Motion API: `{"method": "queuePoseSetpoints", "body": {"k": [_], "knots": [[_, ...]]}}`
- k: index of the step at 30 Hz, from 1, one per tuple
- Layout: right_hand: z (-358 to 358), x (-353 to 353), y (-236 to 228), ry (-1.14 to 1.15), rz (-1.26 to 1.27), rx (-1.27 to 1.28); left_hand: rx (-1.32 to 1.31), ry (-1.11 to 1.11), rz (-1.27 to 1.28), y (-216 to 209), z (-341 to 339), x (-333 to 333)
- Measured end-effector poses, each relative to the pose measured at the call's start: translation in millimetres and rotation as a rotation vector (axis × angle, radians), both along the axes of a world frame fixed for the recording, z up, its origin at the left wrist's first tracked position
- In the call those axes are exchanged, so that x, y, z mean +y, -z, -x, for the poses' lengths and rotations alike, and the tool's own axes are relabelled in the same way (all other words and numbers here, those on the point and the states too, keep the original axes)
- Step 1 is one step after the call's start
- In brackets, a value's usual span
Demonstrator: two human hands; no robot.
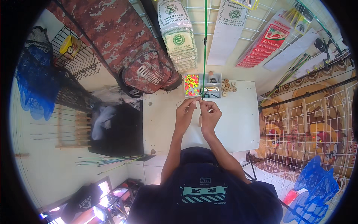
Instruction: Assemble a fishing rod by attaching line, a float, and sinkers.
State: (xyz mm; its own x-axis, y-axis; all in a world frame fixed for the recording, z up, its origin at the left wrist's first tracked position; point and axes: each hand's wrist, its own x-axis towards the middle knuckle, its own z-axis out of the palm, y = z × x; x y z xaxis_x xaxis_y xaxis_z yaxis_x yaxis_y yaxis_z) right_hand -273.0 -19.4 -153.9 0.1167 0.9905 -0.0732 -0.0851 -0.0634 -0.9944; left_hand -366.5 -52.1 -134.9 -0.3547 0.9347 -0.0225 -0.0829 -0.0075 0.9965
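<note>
A thin green fishing rod (205, 41) runs down from the top of the view to my fingertips above the table. My left hand (186, 112) is closed in a pinch at the rod's lower part. Beside it, my right hand (210, 115) is closed too, thumb and fingers pressed together against the rod; anything small in its fingertips is too fine to make out. A pale handle-like piece (200, 120) shows between my hands. Beyond them lies a compartment tray (185, 85) with pink and yellow beads and small tackle parts.
Several cork-coloured rings (229, 86) sit right of the tray on the white table (238, 123). A camouflage rod bag (141, 67) leans at the back left. Packets (179, 41) hang on the wall rack. Blue nets (39, 78) hang left, others (315, 186) lower right.
</note>
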Motion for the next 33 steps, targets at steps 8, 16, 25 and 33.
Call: {"method": "queuePoseSetpoints", "body": {"k": [8,16,25,33], "knots": [[4.2,-1.2,-0.5,0.030,-0.034,-0.064,-0.020,-0.017,-0.043,-6.2,8.3,8.4],[4.4,0.7,2.4,0.080,-0.076,-0.047,0.079,0.127,-0.012,-12.0,18.8,25.2],[6.1,-0.1,0.7,0.084,-0.078,-0.029,0.033,0.201,-0.010,-12.0,22.1,29.6],[1.8,-3.5,-0.7,0.090,-0.049,-0.046,0.029,0.260,-0.013,-12.5,22.1,34.5]]}}
